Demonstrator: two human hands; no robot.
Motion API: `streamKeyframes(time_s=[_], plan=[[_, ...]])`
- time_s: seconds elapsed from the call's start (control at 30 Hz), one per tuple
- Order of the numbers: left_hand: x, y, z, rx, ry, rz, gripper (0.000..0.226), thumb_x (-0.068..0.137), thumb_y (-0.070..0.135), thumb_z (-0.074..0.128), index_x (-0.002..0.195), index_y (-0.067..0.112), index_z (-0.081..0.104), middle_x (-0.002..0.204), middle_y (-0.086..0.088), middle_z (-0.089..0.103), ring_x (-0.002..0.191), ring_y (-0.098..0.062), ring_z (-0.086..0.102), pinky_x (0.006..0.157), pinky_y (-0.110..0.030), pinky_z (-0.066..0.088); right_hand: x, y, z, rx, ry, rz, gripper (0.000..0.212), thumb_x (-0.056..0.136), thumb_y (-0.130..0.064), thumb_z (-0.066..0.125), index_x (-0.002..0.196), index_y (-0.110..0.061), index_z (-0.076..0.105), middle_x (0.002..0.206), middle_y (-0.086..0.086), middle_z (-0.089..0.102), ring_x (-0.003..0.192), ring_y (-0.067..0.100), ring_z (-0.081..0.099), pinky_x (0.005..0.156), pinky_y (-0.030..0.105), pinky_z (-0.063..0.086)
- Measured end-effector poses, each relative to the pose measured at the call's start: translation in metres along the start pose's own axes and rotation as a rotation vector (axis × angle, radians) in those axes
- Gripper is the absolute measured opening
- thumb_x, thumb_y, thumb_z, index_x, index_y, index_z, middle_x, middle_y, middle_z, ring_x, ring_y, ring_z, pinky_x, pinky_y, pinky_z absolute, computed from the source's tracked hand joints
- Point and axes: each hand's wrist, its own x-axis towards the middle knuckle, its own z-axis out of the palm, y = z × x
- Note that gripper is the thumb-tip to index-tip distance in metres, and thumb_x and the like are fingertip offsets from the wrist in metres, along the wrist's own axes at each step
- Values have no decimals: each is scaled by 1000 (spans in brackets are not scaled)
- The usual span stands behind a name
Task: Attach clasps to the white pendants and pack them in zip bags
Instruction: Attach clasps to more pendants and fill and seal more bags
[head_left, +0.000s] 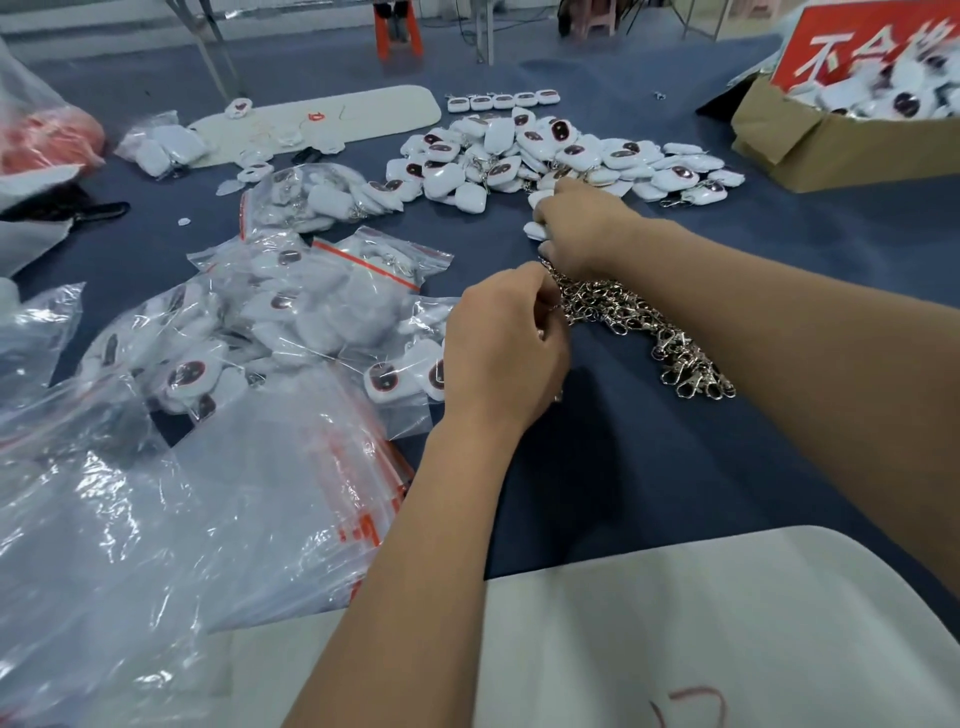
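Heap of loose white plastic pendants (545, 153) at the table's (597, 493) far centre; pile of silver metal clasps (649, 332) nearer, right of filled clear zip bags (322, 301); brown cardboard box (831, 140) far right.

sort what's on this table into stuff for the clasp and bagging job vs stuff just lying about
For the job:
- pile of metal clasps, both hands at it: left hand, right hand
- loose white pendants
- filled zip bags
- empty zip bags

Lying about:
- cardboard box with red sign
- bag of red material
- white board
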Motion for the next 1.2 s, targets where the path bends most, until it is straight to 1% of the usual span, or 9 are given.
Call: streamKeyframes(time_s=[0.1,0.17,0.3,0.37,0.43,0.6,0.8,1.03,1.2], plan=[[1,-1,0,-41,9,-17,11,80,7,64,84,15,70,73,4,68,66,-19,60,66,-40,52,-10,-6,-2,-1,97,4,16,102,-15,56,111,-7,67,118,14,62,108,36,61,81,40,49],[2,-1,-1,-89,41,-58,9,81,5,64,84,13,68,71,4,65,66,-19,58,67,-42,52,-23,-12,-4,134,251,55,11,99,-8,53,91,-6,61,98,11,60,93,33,58,70,38,39],[4,-1,-5,-191,246,-177,10,85,8,64,95,10,66,80,-1,65,75,-21,60,76,-43,52,-73,-32,0,961,485,159,25,100,-9,54,77,0,56,75,12,53,72,24,48,64,37,37],[6,-2,-7,-227,302,-227,11,89,14,62,98,10,68,84,-1,67,80,-21,63,81,-42,52,-103,-45,6,1477,382,230,27,103,-10,55,76,-10,62,71,7,56,62,14,53,54,29,40],[7,-1,-7,-228,281,-219,10,91,17,61,92,11,70,82,1,69,79,-20,64,81,-41,52,-123,-52,15,1763,252,263,27,104,-11,56,82,-16,70,70,2,66,56,10,58,47,22,43],[2,0,-3,-147,201,-139,12,93,18,61,84,13,68,76,6,67,73,-16,61,74,-36,48,-130,-55,28,1817,313,229,20,104,-7,57,94,-12,74,76,9,68,64,23,60,53,27,48],[2,-3,-5,-180,200,-125,17,97,18,57,85,13,68,76,8,66,73,-13,58,72,-30,46,-128,-48,32,1777,275,132,17,103,-6,56,102,-5,73,77,10,66,60,20,55,45,25,41],[3,-3,-5,-189,133,-107,16,97,26,62,96,16,74,86,5,71,82,-17,64,79,-41,51,-122,-38,33,1755,287,124,18,104,-8,56,99,-10,74,86,16,65,74,28,55,56,31,42],[3,-3,-5,-193,143,-130,12,95,26,65,96,16,73,87,5,71,83,-16,64,79,-40,51,-121,-38,36,1806,266,81,19,104,-6,55,102,-7,74,84,8,73,72,19,66,58,27,51]])
